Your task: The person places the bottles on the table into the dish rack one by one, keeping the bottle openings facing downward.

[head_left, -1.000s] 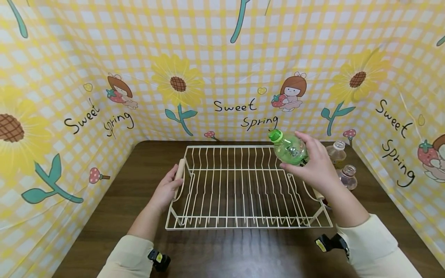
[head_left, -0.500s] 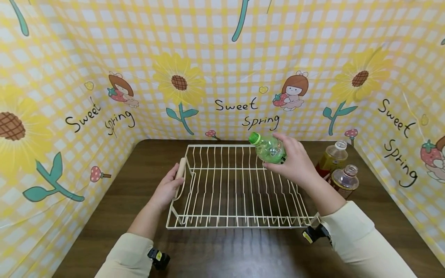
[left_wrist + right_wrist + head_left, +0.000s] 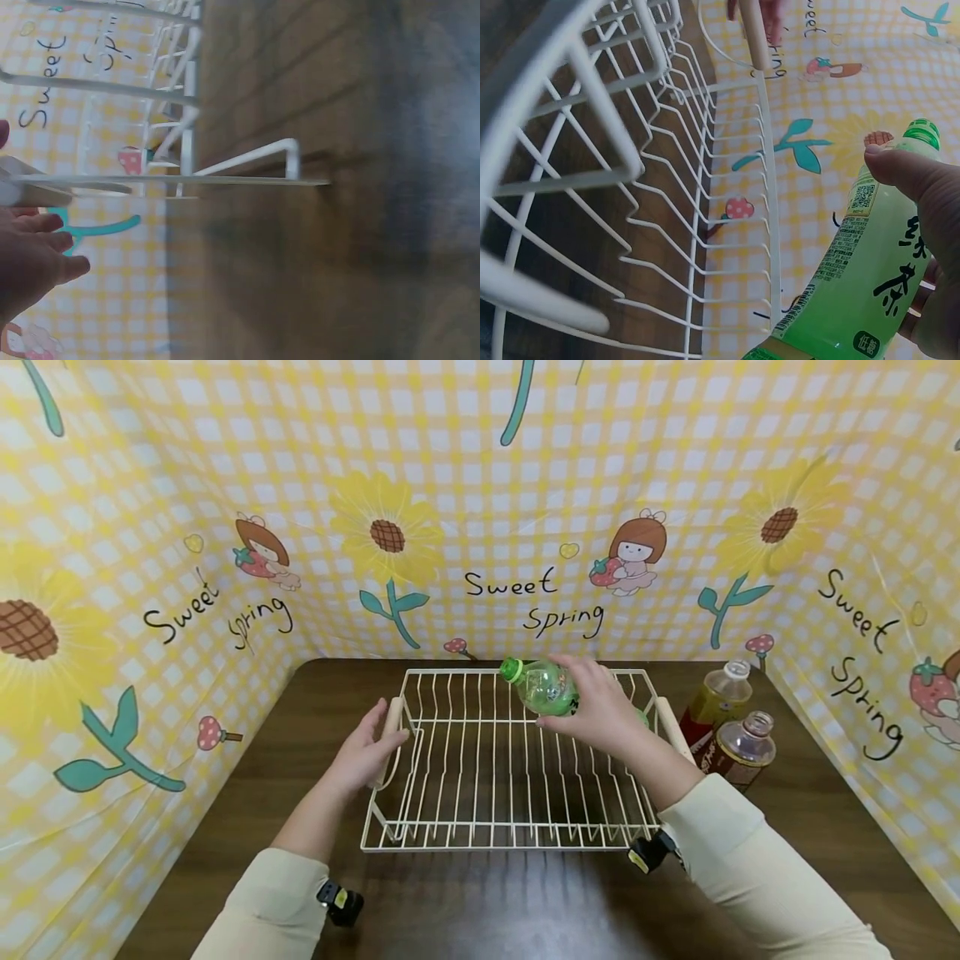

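Observation:
In the head view my right hand (image 3: 596,702) grips a green tea bottle (image 3: 546,687) above the rack, tilted with its green cap toward the left. The right wrist view shows my thumb and fingers around the upper part of this bottle (image 3: 862,255), its green label facing the camera. Beneath it stands a cream wire dish rack (image 3: 487,722) with wooden side handles. My left hand (image 3: 365,752) is at the rack's left handle (image 3: 393,718), thumb on one side. In the left wrist view the fingers (image 3: 52,241) lie fairly straight beside that handle (image 3: 34,187).
Two drink bottles without caps stand right of the rack: one with a yellow and red label (image 3: 716,697), one with a brown label (image 3: 745,747). A dark wood table (image 3: 480,910) lies below. Yellow checked cloth (image 3: 480,510) hangs behind and at both sides.
My right hand has carried the green tea bottle leftward over the rack, uncovering the two bottles at the right. The left hand's fingers have loosened and spread at the handle.

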`<state>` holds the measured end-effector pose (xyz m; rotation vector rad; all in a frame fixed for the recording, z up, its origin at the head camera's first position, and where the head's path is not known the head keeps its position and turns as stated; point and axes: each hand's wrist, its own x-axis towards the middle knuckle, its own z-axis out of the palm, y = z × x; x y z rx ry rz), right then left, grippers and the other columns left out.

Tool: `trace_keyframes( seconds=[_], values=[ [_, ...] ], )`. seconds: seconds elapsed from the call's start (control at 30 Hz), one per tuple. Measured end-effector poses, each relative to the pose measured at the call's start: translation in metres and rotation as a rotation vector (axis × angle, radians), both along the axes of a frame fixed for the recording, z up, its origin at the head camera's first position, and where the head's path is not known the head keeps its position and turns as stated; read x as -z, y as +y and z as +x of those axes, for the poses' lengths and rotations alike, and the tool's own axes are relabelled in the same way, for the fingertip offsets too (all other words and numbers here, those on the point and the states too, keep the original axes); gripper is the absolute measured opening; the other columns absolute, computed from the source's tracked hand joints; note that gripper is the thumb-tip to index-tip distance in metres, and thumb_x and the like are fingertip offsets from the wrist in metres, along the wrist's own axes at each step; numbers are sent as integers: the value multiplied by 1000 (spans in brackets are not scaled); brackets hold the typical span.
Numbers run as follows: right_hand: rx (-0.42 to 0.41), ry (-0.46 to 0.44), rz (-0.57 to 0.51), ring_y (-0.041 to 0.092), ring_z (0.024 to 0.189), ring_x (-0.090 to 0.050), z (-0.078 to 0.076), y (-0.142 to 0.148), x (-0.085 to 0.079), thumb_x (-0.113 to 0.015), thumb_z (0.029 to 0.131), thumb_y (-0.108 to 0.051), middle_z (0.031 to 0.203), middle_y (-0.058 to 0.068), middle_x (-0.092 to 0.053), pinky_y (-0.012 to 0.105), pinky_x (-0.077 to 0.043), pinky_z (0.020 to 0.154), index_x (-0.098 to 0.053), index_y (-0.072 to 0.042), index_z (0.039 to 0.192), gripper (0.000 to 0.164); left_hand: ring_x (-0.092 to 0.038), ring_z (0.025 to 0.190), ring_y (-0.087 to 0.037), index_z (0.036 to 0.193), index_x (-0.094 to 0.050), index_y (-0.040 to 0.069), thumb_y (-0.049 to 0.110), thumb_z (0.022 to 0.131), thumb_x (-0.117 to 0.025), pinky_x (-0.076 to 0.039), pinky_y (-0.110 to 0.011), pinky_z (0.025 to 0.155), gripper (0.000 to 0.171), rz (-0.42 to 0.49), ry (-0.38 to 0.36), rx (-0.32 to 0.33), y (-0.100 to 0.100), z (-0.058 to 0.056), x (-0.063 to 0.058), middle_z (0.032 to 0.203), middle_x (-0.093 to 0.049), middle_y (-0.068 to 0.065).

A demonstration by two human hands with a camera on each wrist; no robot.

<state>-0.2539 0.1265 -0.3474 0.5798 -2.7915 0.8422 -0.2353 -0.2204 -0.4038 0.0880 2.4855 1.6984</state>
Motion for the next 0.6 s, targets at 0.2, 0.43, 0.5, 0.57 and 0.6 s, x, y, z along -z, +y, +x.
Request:
trace_keyframes(
  seconds=[0.2,0.43,0.5,0.57,0.6],
  values=[
    [-34,-9,41,38,127,-45,-1,-9,0,-84,74,-40,142,14,-47,59,-41,104,-37,-24,150,91,-8,150,-42,159,-6,20,37,95,-60,-22,-63,117,85,-48,62,42,12,-4,-23,165,-3,-16],
    [-52,10,73,35,121,-50,-2,-17,-3,-86,70,-40,135,14,-53,55,-44,102,-39,-23,149,93,-9,150,-41,158,-17,25,40,92,-65,-25,-65,115,83,-136,117,113,45,-13,-50,166,-9,-9],
    [-64,15,75,35,123,-49,-2,-19,-5,-86,70,-40,136,13,-53,55,-43,104,-40,-23,148,93,-11,151,-38,157,-21,23,38,90,-67,-18,-63,118,82,-141,145,139,55,-15,-57,166,-13,-8],
    [-76,24,85,35,125,-48,-3,-20,-6,-86,70,-41,138,13,-52,55,-41,106,-39,-22,149,94,-13,151,-37,157,-22,20,34,90,-68,-18,-61,119,83,-120,158,182,65,-17,-63,165,-16,-7],
    [-82,26,89,35,126,-48,-3,-21,-6,-86,70,-40,139,13,-52,55,-40,107,-39,-22,149,94,-14,150,-38,157,-21,20,32,90,-69,-19,-60,119,83,-100,157,206,69,-18,-66,165,-16,-8]
  ],
)
